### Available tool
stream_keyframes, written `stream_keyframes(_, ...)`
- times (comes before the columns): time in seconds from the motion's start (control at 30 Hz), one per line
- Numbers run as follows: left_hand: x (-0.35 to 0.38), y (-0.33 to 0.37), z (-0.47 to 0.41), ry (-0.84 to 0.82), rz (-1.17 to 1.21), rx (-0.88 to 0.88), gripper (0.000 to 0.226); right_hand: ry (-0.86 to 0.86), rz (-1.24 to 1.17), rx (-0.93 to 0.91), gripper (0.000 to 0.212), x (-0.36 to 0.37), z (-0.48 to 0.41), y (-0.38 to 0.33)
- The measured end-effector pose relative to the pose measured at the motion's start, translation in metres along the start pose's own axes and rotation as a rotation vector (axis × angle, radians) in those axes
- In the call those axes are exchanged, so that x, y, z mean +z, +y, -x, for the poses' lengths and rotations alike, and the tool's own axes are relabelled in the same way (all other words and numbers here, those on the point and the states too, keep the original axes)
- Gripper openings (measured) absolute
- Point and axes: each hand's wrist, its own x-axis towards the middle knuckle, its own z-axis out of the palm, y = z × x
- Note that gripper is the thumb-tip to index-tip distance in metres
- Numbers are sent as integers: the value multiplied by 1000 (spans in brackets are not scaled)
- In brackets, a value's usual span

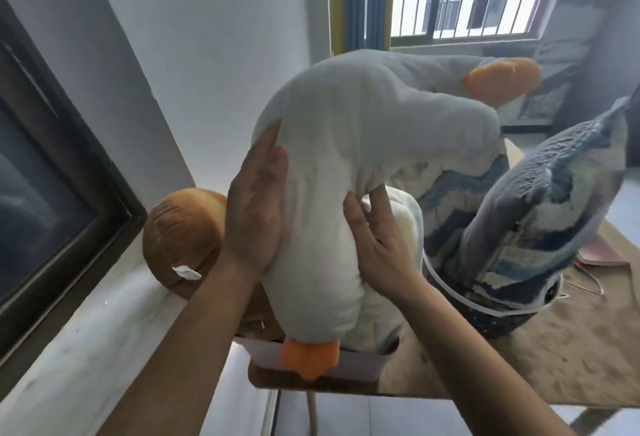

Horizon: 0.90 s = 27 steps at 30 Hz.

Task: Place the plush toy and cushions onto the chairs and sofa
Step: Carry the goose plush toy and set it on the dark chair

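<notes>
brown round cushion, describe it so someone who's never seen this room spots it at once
Start at the dark-framed window on the left and follow its pale sill to the wall. The brown round plush cushion sits there, just left of the left hand pressing the white goose plush toy. It alone is tan and ball-shaped with a white tag, unlike the blue-and-white zigzag cushions.
</notes>
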Motion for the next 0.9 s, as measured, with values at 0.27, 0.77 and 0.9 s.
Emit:
stream_keyframes(0.27,45,63,-1,-32,17,444,43,198,6,-238,69,-63,12,-91)
stream_keyframes(0.77,274,165,197,-899,743,255,48,1214,512,-119,73,-235,305,-195)
stream_keyframes(0.9,321,188,263,-1094,760,-113,71,1411,516,-42,72,-258,389,-198)
